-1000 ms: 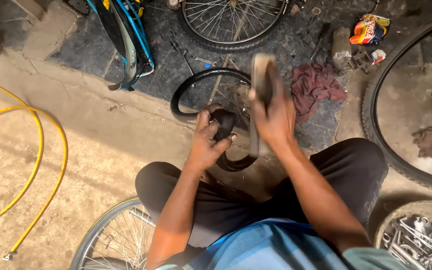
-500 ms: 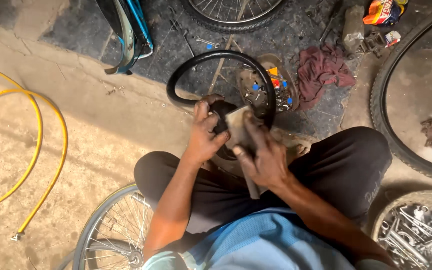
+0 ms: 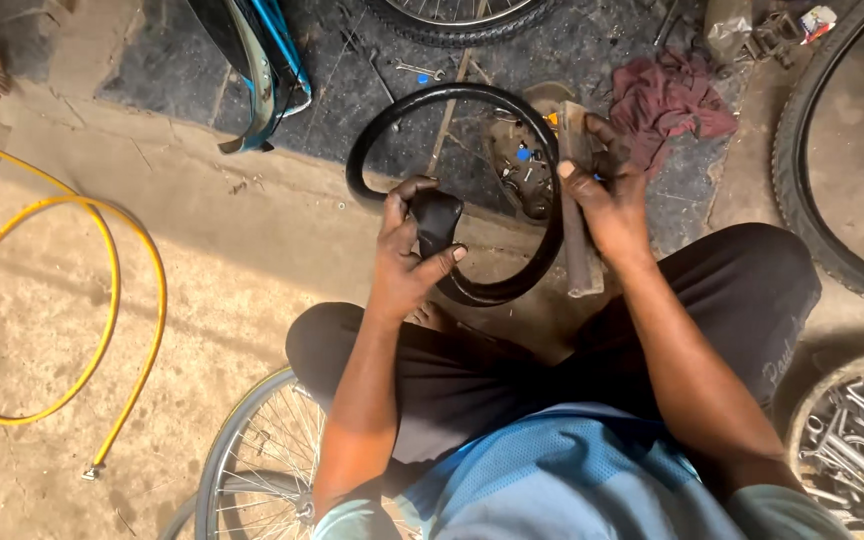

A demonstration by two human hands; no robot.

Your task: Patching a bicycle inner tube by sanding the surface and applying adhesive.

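**Seated Worker with One Inner Tube and One Flat Tool**

One person sat on the floor [image 3: 202,270], knees apart. The left hand [image 3: 407,250] was clenched around a pinched fold of one black inner tube [image 3: 472,290], whose loop lay on the ground just ahead of the knees. The right hand [image 3: 607,195] gripped one flat wooden-looking tool [image 3: 577,240], held roughly upright with its lower end close beside the tube's right curve; whether tool and tube touched could not be told.

Inside the loop lay a scatter of small parts [image 3: 522,165], some blue and orange, too small to count. One maroon rag [image 3: 667,100] lay beyond the right hand. One yellow hose [image 3: 102,260] curled at the far left. Two spoked wheels showed: one [image 3: 252,470] by the left leg, one [image 3: 462,20] at the top edge. One bare tyre [image 3: 802,200] arced at the right, and one round container of metal tools [image 3: 857,445] sat at lower right. One blue bicycle mudguard [image 3: 272,75] rested at upper left.
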